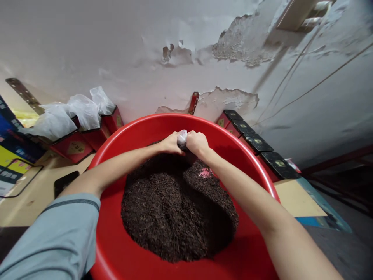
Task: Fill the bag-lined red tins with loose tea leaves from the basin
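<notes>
Peeling plaster covered the wall [116,58] behind a tan tabletop [32,198], on which a big red basin [247,155] stood, holding a dark heap of loose tea leaves [175,210]. Both arms reached across the basin to its far rim. There the left hand [170,144] and the right hand [197,143] met, knuckles up, fingers clenched on a small white packet [182,137] pinched between them. The packet sat just above the far edge of the heap, its crumpled top showing between the two thumbs; what lay under the hands was hidden. A pink scrap [205,173] rested on the leaves near the right wrist.

Toward the tabletop's far left corner, open red boxes [75,147] stood in a row against the wall, with clear plastic liners [78,111] billowing out of them. Along the right side of the basin ran another row of red boxes with black lids [256,142], shut and set edge to edge. A black phone [65,182] lay flat on the tabletop just beside the basin's left rim, under the left forearm. A grey-blue sleeve [58,229] covered the left upper arm.
</notes>
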The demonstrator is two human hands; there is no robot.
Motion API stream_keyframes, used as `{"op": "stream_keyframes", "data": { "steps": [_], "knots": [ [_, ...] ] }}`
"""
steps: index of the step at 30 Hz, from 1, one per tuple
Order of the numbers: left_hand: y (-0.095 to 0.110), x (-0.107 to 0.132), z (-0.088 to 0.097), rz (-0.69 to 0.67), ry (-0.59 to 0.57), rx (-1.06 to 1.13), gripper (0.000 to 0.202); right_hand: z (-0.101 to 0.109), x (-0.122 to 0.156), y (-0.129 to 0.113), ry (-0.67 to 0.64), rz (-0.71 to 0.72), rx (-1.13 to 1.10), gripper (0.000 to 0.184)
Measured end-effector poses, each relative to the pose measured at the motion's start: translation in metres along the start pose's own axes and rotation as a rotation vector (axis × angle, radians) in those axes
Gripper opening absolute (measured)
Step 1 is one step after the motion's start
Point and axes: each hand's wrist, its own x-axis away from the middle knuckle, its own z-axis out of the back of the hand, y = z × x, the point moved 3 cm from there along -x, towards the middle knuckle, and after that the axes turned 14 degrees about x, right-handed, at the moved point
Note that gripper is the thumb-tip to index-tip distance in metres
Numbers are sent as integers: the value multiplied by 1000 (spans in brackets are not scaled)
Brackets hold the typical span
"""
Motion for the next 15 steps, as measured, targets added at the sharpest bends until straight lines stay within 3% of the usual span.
{"op": "stream_keyframes", "data": {
  "steps": [2, 6, 11, 15],
  "knots": [
    [-7, -4, 1, -6, -30, -19, 90, 2, -1, 5, -10, 136, 39, 35],
    [-7, -19, 11, 24, -117, -151, 92, 0, -2, 19, -19, 363, 100, 32],
    [-2, -28, 13, -6, -216, -187, 93, 2, 1, 25, 101, 719, 268, 32],
    [-4, -28, 12, -6, -241, -170, 93, 7, 11, 25, 68, 750, 319, 33]
  ]
}}
